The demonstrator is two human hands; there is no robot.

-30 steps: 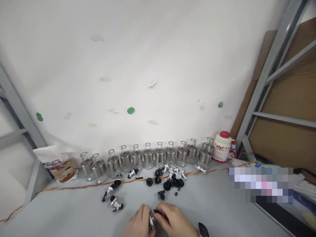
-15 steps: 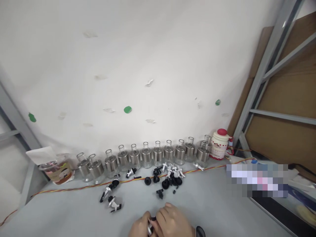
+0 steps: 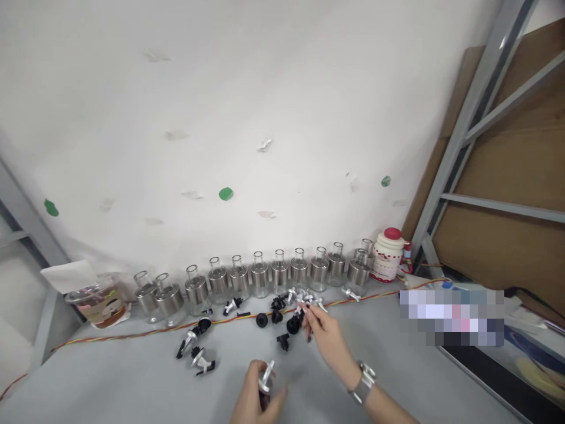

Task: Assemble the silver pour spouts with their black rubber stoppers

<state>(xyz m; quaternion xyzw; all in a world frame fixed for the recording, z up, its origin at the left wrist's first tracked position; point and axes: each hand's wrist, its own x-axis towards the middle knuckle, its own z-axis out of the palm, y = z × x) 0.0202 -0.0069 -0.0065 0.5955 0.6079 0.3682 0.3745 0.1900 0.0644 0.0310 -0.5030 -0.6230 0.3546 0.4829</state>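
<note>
My left hand is closed around a bottle pourer at the bottom middle, its silver spout pointing up and its lower part dark between my fingers. My right hand reaches over a pile of pourer parts, fingers bent and tips among them; what they pinch is hidden. Beside those fingertips lie silver spout pieces and a black stopper. Another black stopper rests nearer the front. To the left lie assembled pourers with black levers, and a round black cap.
Several glass bottles with metal sleeves stand along the wall. A twisted cable crosses the table. At the left is a tub; at the right, a cream jar with red lid and a black-edged tray.
My hands, together at the front edge before, are now apart. My right hand has moved up to the pile of parts. My left hand stays at the front with the pourer.
</note>
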